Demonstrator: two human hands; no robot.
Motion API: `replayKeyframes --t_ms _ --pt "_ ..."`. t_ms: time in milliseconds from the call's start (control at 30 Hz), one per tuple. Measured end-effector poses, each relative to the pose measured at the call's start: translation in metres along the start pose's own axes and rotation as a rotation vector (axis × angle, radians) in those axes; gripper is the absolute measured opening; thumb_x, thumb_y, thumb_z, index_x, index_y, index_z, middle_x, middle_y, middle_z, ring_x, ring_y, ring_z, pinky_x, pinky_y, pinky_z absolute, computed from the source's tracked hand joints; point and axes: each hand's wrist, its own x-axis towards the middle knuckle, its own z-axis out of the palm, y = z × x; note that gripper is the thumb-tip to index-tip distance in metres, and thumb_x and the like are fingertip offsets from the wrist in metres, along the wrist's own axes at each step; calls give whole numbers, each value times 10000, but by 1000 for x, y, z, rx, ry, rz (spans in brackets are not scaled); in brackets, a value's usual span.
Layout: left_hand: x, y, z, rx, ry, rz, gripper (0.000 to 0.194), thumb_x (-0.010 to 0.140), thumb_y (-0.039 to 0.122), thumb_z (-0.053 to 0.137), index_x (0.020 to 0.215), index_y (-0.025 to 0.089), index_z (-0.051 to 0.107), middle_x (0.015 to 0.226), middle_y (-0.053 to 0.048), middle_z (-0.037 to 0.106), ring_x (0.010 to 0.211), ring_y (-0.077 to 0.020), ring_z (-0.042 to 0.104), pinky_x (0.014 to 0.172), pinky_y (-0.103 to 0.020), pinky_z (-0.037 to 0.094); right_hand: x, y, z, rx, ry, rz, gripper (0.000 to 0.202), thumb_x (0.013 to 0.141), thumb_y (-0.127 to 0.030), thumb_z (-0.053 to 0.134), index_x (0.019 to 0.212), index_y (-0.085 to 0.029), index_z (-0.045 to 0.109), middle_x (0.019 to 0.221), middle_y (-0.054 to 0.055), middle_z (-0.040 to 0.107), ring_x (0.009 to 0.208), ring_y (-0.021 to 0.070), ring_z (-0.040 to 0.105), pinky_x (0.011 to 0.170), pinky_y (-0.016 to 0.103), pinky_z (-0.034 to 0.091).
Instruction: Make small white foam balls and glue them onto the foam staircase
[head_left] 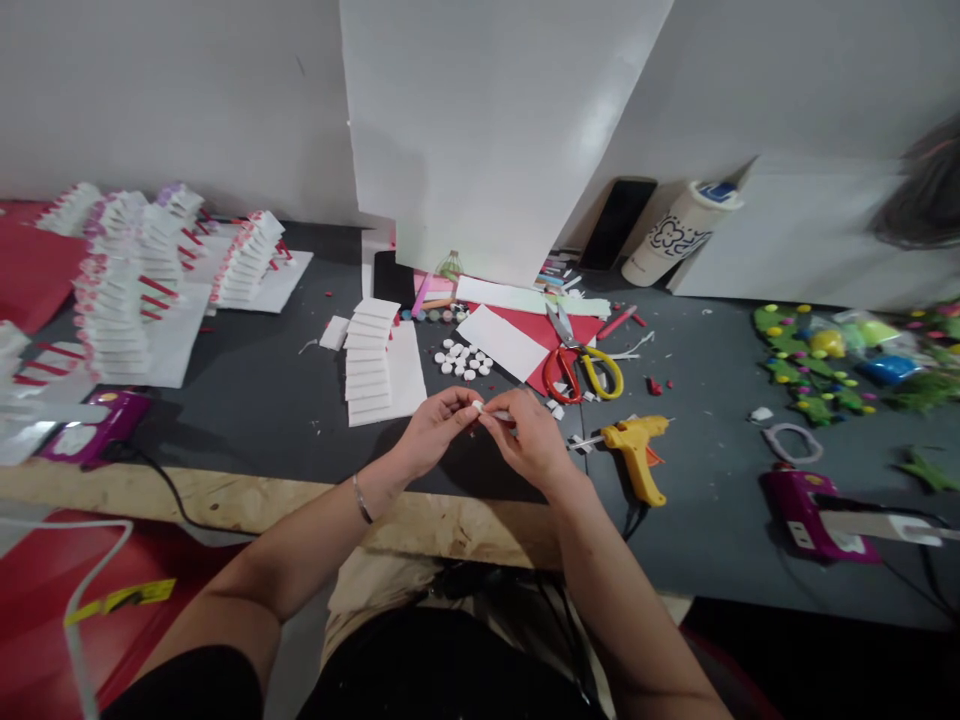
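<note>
My left hand (442, 425) and my right hand (525, 430) meet near the table's front edge. Between my left fingertips is a small white disc (478, 406), which my right fingertips also touch. A thin pale stick-like piece lies along my right fingers, too small to make out. Beyond my hands sits a cluster of white discs (463, 360). To their left, overlapping white cards (367, 365) form a stepped row on a white board (406, 370). A white sheet (502, 342) lies over red paper behind the discs.
Red-and-yellow scissors (574, 360) and a yellow glue gun (637, 450) lie right of my hands. Farther right are a purple power block (814, 515) and green craft pieces (802, 365). Stepped white models (120, 310) stand left. A cup (675, 235) and phone (619, 222) stand behind.
</note>
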Motion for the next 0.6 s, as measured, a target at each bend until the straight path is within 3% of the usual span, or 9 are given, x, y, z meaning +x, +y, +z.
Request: replayKeyframes --t_ms 200,367,600 --pt "-1 -2 -2 16 12 63 372 694 431 826 875 154 656 770 8 597 694 -92 531 660 -210 429 -2 -6 -1 12 -38 55 109 952 -296 500 979 -205 554 889 73 653 749 200 569 701 323 436" --pt "-1 -1 -3 78 10 116 351 724 440 800 878 157 659 775 5 594 664 -90 506 645 -219 434 0 -7 -2 19 -59 53 101 949 -260 475 904 -217 555 835 64 632 747 200 555 702 329 429" --pt "-3 1 -6 78 -68 57 330 734 434 790 859 156 665 761 3 596 657 -93 513 634 -223 438 0 -6 -3 85 -58 101 108 934 -296 511 880 -219 565 808 45 639 748 186 576 683 305 438"
